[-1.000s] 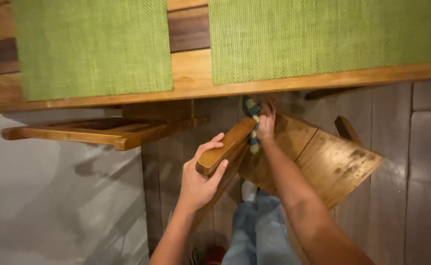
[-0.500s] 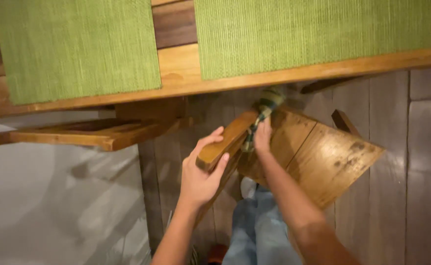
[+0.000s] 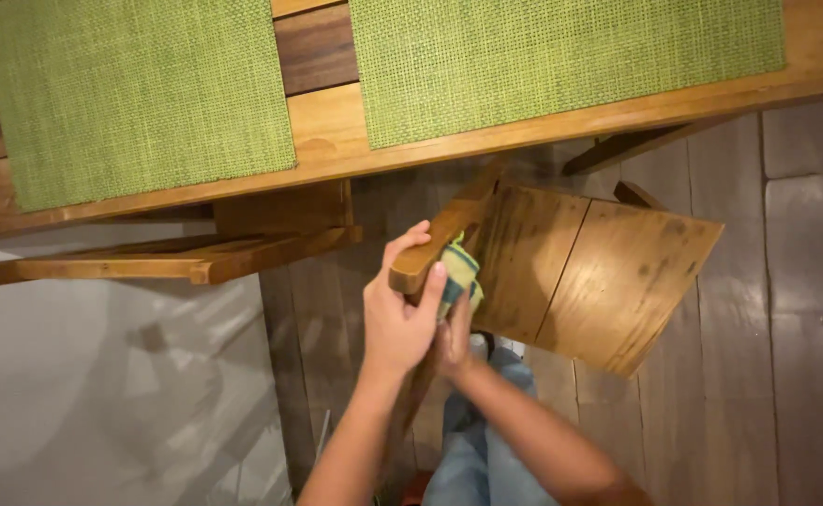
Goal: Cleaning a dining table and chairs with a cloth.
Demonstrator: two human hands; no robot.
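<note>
Woven cloth (image 3: 459, 272) slid down wooden chair (image 3: 599, 272).

One head cam, looking steeply down from close above at the hands (image 3: 421, 319), chair (image 3: 580, 272), table (image 3: 327, 122) edge & floor (image 3: 786, 281).

A wooden tabletop (image 3: 322, 126) spans the far side. Two green woven mats (image 3: 135, 98) (image 3: 561, 56) lie on it, one left, one right, apart, with bare wood between. Below the left mat a second wooden chair (image 3: 158, 258) stands tucked under the edge. Grey plank floor (image 3: 796, 281) lies to the right.
</note>
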